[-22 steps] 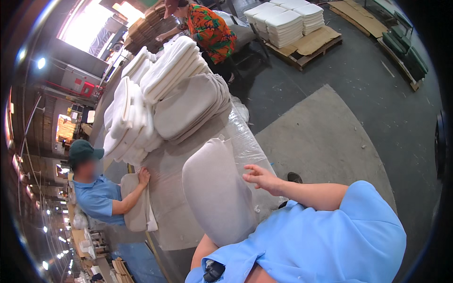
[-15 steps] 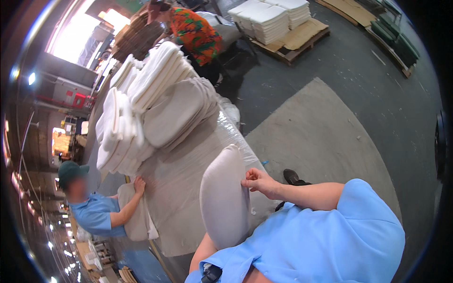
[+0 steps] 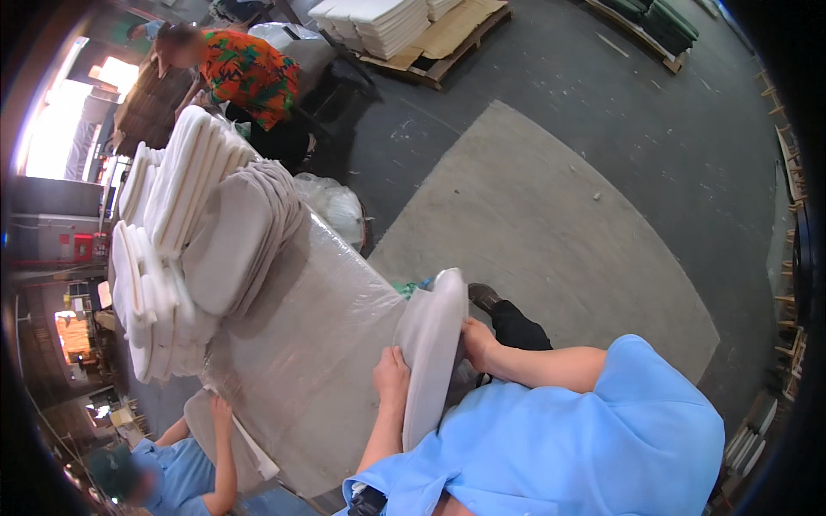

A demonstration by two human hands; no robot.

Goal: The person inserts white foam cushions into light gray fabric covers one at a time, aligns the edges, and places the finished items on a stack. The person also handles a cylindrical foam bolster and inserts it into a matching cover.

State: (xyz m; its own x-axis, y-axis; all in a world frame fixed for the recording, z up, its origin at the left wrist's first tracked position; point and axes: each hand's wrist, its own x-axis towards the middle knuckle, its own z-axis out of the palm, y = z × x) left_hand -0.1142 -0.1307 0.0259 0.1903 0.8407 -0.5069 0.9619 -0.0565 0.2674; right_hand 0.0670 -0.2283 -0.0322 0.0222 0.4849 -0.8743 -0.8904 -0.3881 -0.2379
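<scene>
Close to my body, a pale grey seat cushion (image 3: 439, 357) stands on its edge, tilted, with its narrow side toward me. My left hand (image 3: 391, 376) has its fingers closed against the cushion's left side. On the opposite side, my right hand (image 3: 478, 342) grips the right edge, its fingertips partly hidden behind the cushion. Beneath and beyond lies a table wrapped in clear plastic (image 3: 297, 370). On its far part sits a stack of grey cushions (image 3: 225, 245) beside piles of white pads (image 3: 191, 176).
At the left, a co-worker in a cap (image 3: 120, 469) handles another grey cushion (image 3: 202, 421). Beyond the table bends a person in an orange patterned shirt (image 3: 249, 77). A plastic bag (image 3: 331, 206) sits by the table's edge. White pads (image 3: 379, 26) fill a pallet on the far floor.
The cushion has turned from its broad face to edge-on. My left hand, hidden before, now shows on its left side. My view has swung to the right.
</scene>
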